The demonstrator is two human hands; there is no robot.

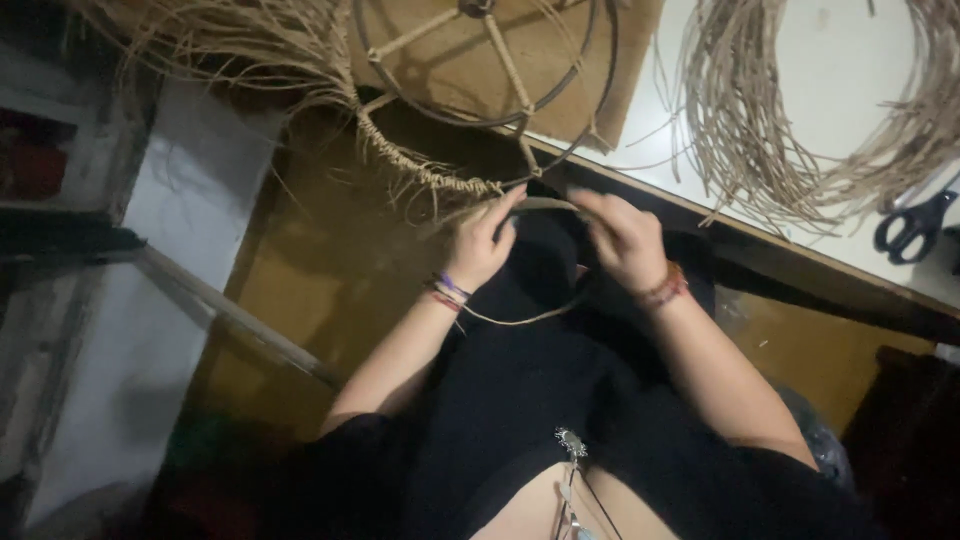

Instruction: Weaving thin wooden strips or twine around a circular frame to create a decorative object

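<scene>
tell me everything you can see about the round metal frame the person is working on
The round frame is a dark metal ring with spokes, some wrapped in tan fibre, running to a hub near the picture's top edge. Its upper part lies over a brown board on the table; its lower rim juts past the table edge above the person's lap. Along the lower left rim, pale fibre is wound tightly, loose ends fraying outward. The left hand and right hand meet at the bottom rim, pinching a fibre strand there.

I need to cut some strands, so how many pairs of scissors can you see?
1: black-handled scissors lie on the white tabletop at the right edge, beside the loose tan fibre bundle. More may be hidden outside view.
</scene>
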